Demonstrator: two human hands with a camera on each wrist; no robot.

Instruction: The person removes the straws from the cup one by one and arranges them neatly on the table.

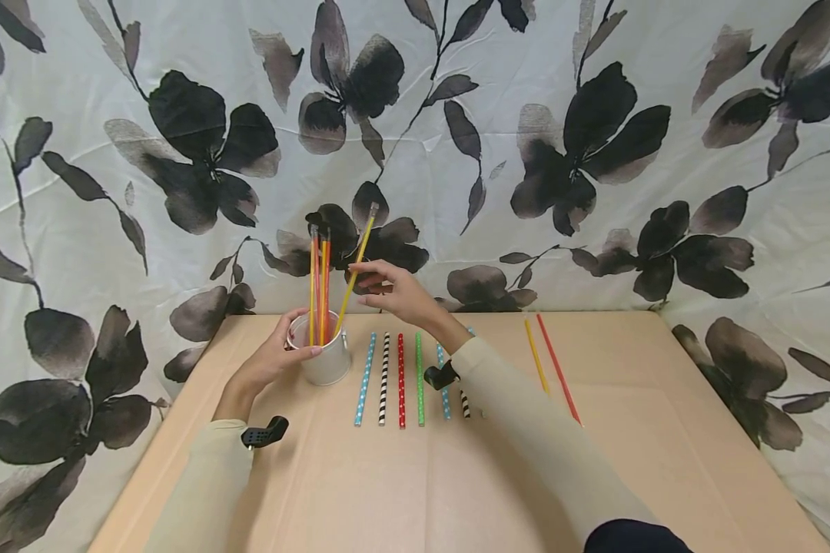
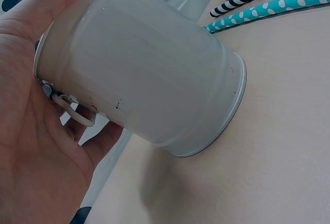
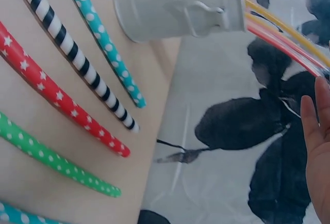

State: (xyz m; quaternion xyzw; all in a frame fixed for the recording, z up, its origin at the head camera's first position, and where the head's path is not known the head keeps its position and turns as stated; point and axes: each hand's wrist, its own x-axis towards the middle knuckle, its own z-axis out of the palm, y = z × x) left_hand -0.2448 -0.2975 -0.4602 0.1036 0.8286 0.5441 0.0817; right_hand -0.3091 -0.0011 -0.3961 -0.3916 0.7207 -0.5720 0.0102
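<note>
My left hand (image 1: 277, 355) grips a small white metal pail (image 1: 327, 364) near its rim, thumb across the front. Side handle loops show on the pail (image 2: 144, 64) in both wrist views. Several yellow and red straws (image 1: 320, 288) stand upright in it. One yellow straw (image 1: 361, 257) leans right, out over the rim. Right at its upper half is my right hand (image 1: 401, 293), index fingertip against it in the head view and the thumb apart. In the right wrist view the right hand (image 3: 319, 146) has its fingers extended.
Patterned paper straws lie in a row right of the pail: blue dotted (image 1: 364, 380), black-striped (image 1: 384, 379), red starred (image 1: 401, 380), green dotted (image 1: 419, 379) and more, partly under my right arm. A plain yellow straw (image 1: 536, 355) and red straw (image 1: 559, 369) lie farther right. Floral cloth (image 1: 456, 192) hangs behind.
</note>
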